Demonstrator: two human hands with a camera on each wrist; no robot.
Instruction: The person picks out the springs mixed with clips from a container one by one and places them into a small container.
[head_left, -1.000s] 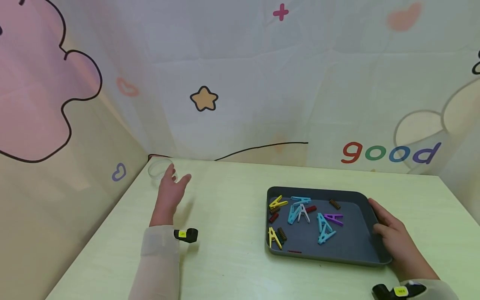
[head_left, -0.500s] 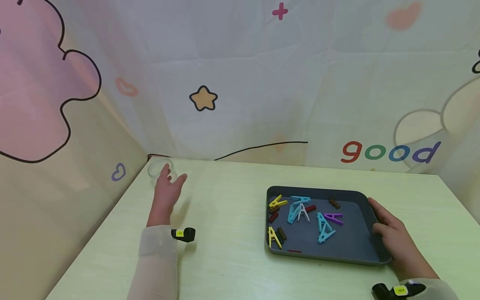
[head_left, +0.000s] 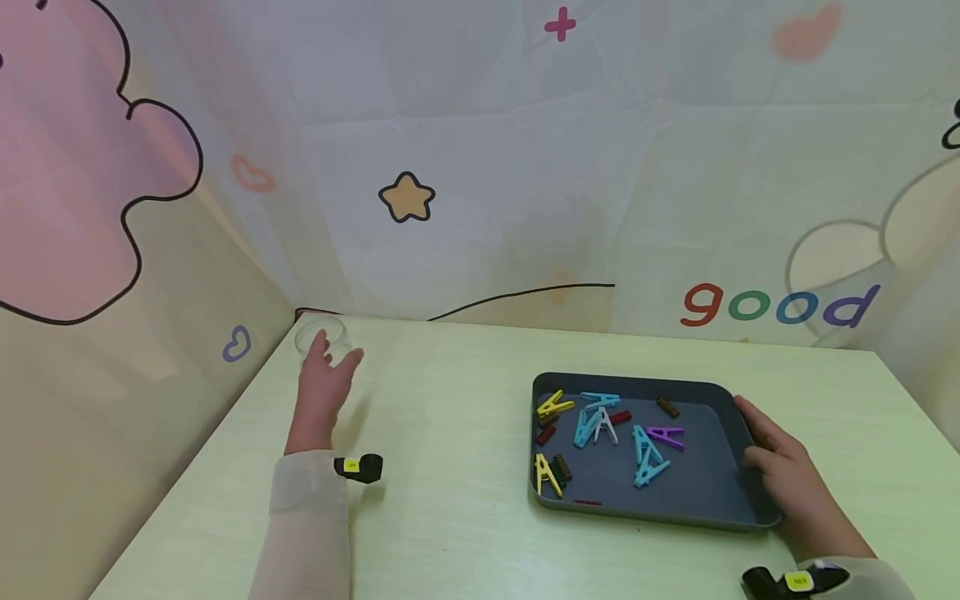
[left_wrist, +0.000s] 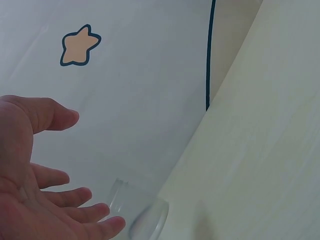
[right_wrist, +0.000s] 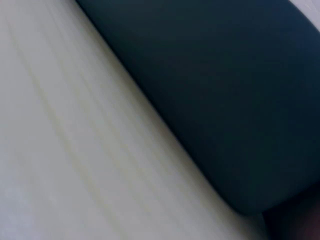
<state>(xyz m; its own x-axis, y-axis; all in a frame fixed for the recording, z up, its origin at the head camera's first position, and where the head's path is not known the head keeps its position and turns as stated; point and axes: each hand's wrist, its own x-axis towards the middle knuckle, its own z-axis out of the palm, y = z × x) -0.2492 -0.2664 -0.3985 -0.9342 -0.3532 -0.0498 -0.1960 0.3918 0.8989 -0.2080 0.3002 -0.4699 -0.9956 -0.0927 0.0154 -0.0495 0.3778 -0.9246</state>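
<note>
My left hand (head_left: 321,396) is at the back left, thumb spread wide from the loosely extended fingers, holding nothing. Just beyond its fingertips stands a clear, round, see-through container (left_wrist: 150,215), partly behind the fingers in the left wrist view. At the right, my right hand (head_left: 795,492) grips the right end of a dark grey tray (head_left: 712,458), thumb over the rim. Inside the tray lie small plastic clothespins: yellow (head_left: 553,405), light blue (head_left: 649,473), white (head_left: 604,427) and purple (head_left: 667,437). Among them are dark brown coil springs (head_left: 667,407) and red ones (head_left: 620,417).
The pale wooden table (head_left: 442,467) stretches between the left hand and the tray. A printed cloth backdrop (head_left: 480,167) rises along the back and left edges, close behind the clear container.
My left hand has drifted left and slightly forward, its fingers coming over the clear container in the head view. The right hand and the tray have stayed in place.
</note>
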